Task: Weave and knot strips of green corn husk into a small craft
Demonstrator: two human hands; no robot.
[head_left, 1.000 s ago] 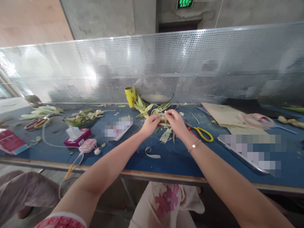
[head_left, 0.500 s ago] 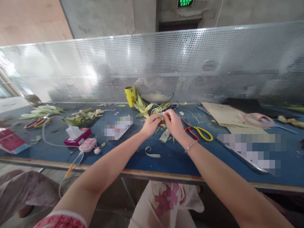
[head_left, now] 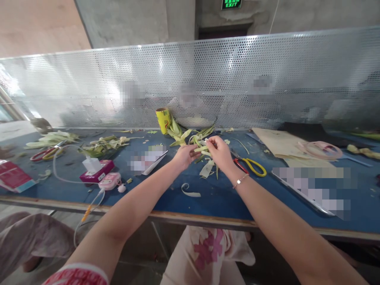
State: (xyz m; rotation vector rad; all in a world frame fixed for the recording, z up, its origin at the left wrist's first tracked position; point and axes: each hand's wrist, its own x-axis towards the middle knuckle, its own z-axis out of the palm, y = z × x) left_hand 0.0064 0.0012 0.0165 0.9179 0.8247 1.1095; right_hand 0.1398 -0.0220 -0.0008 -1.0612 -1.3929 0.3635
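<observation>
Both my hands meet over the blue table [head_left: 225, 198] near its middle. My left hand [head_left: 184, 155] is closed around one end of a small bundle of pale green leaf strips [head_left: 202, 149]. My right hand [head_left: 220, 152] pinches the bundle's other end from the right. Loose strips [head_left: 207, 169] lie on the table just below my hands, and a curled strip [head_left: 190, 191] lies nearer to me. Scissors with one yellow and one red handle [head_left: 251, 166] lie right beside my right wrist.
A yellow roll [head_left: 163, 119], a metal bowl [head_left: 196, 120] and green leaves [head_left: 178, 134] stand behind my hands by the perforated metal screen [head_left: 267, 79]. Left: a tissue pack [head_left: 95, 168], a pink device with cable [head_left: 109, 182], more scissors [head_left: 44, 153], leaf piles [head_left: 103, 145]. Right: cardboard [head_left: 282, 146], pink rings [head_left: 319, 149].
My hands have drawn slightly apart, so the leaf bundle now shows between them. The left hand has turned a little, palm more upward. Nothing else on the table has moved.
</observation>
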